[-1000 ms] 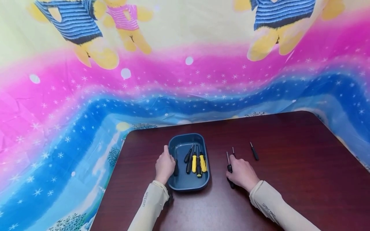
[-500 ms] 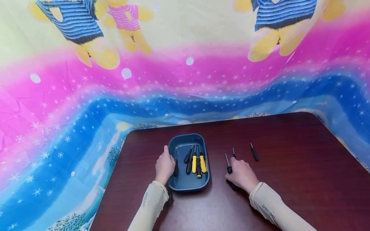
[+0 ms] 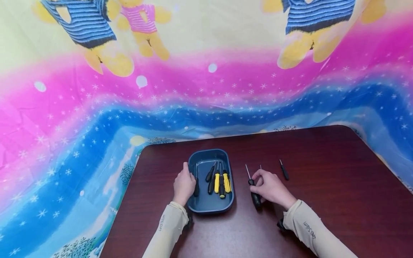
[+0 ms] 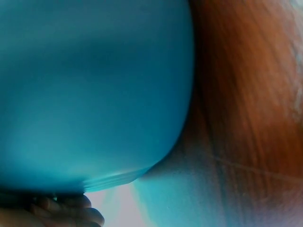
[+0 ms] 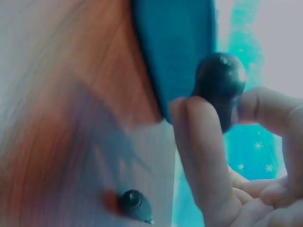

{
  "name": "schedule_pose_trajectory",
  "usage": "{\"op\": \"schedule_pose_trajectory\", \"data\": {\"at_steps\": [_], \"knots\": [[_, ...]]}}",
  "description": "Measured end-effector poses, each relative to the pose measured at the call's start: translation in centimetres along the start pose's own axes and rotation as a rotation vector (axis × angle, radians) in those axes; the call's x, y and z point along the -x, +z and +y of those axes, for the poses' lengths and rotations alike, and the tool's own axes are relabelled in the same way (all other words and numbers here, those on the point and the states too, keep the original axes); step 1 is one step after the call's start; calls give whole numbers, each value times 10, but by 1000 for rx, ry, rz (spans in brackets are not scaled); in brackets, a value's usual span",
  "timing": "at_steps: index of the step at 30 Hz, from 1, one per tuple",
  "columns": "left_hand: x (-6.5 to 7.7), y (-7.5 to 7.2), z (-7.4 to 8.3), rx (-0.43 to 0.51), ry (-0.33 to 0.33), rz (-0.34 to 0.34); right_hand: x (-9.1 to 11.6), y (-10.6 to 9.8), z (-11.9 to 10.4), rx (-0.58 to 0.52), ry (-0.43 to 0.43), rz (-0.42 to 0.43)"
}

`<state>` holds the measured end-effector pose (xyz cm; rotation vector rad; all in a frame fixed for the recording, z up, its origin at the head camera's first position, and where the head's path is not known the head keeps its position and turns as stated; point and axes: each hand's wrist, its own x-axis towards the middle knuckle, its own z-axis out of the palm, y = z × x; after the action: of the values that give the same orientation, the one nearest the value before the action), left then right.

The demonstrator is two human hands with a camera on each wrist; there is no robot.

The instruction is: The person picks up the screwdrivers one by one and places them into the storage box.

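My right hand [image 3: 271,188] pinches a black-handled screwdriver [image 3: 255,199] between thumb and fingers, its metal shaft pointing away and slightly left. In the right wrist view, the rounded end of this screwdriver's handle [image 5: 220,75] shows between the fingertips. At the left side of a blue-grey tray [image 3: 209,206], my left hand [image 3: 184,186] grips the rim. The tray's outer wall [image 4: 94,94] fills much of the left wrist view. Inside the tray lie several screwdrivers, some with yellow-and-black handles [image 3: 217,182] and others black [image 3: 196,186].
A small black screwdriver [image 3: 284,170] lies on the dark wooden table [image 3: 338,186], right of the right hand. Another one, mostly hidden behind that hand, shows its handle [image 5: 135,203] in the right wrist view. A patterned cloth [image 3: 206,89] hangs behind the table.
The right hand has lifted the black-handled screwdriver, whose shaft tip has moved left and away. The left hand and the tray have stayed in place.
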<state>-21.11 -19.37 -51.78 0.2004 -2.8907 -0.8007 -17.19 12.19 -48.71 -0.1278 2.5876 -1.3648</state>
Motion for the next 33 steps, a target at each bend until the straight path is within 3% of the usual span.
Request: {"op": "schedule_pose_trajectory", "data": {"at_steps": [7,14,21,33], "knots": [[0,2,0,3,-5,-1,-4,-5,-4,-259,-38,23],[-1,2,-1,-2,-14,0,-5,-12,-12,-512,-78,-60],[-1,0,1,1,-1,-1,-6,-11,-12,-610,-100,-55],[-2,-1,1,-6,-9,-6,-11,-11,-13,-728,-114,-126]]}}
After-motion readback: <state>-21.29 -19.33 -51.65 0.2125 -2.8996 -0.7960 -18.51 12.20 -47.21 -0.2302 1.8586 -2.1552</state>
